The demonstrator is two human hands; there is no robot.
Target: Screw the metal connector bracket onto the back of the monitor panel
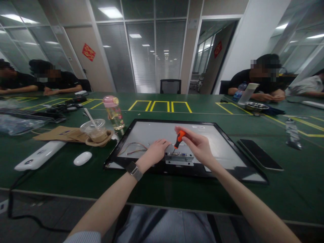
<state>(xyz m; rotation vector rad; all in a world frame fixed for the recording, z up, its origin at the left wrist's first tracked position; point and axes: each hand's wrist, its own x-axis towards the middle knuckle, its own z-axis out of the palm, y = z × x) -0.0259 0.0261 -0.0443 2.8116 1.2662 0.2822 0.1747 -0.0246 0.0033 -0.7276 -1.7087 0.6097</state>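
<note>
Flat on the green table (227, 199), centre-near: monitor panel (152, 131), back side up. The right hand (199, 145) is closed on the orange-handled screwdriver (179, 139) in a fingertip grip, shaft tilted down-left, tip at the metal bracket (179, 158) by the panel's near edge. The grip is likely for fine control. The left hand (155, 152) lies palm down, fingers loosely curled, gripping nothing, just left of the bracket, apparently bracing the panel. Loose wires (131, 146) lie further left.

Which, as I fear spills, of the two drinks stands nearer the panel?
The pink-capped bottle, by the panel, at its far-left corner; the straw cup sits farther left.
</note>
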